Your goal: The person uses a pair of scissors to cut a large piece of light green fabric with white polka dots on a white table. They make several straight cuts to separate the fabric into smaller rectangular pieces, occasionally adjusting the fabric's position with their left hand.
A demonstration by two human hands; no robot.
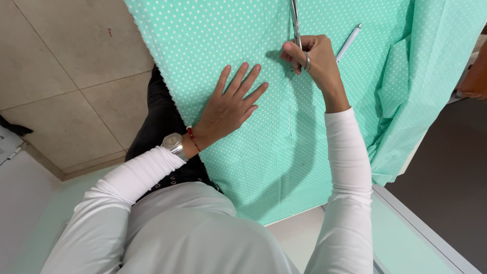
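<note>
While the head camera looks straight down, these lines place everything against the mint-green dotted fabric (284, 152).

Fabric: mint green with small white dots, spread flat over a table; its frayed left edge runs diagonally from the top of the view down toward the person's waist.

Left hand (231, 109): lies flat on the fabric, palm down, fingers spread and unclenched, grasping nothing; it sits near the fabric's left edge.

Right hand (312, 58): clenched around the handles of the scissors (297, 30), with a finger through the lower loop; it rests on the fabric further up than the left hand and just to its right.

Scissors: metal, blades pointing up the fabric toward the top of the view; whether the blades are parted cannot be told.

Pen (349, 41): white and slim, lying on the fabric just right of the right hand, tilted.

Folded fabric (393, 91): bunched layers of the same cloth at the fabric's right side, hanging over the table edge.

Wristwatch (173, 143): silver, on the left wrist, at the fabric's left edge, with a thin red bracelet (193, 138) beside it.

Sleeves: white, long, on both arms.

Floor (66, 66): pale tiles, left of the fabric.
</note>
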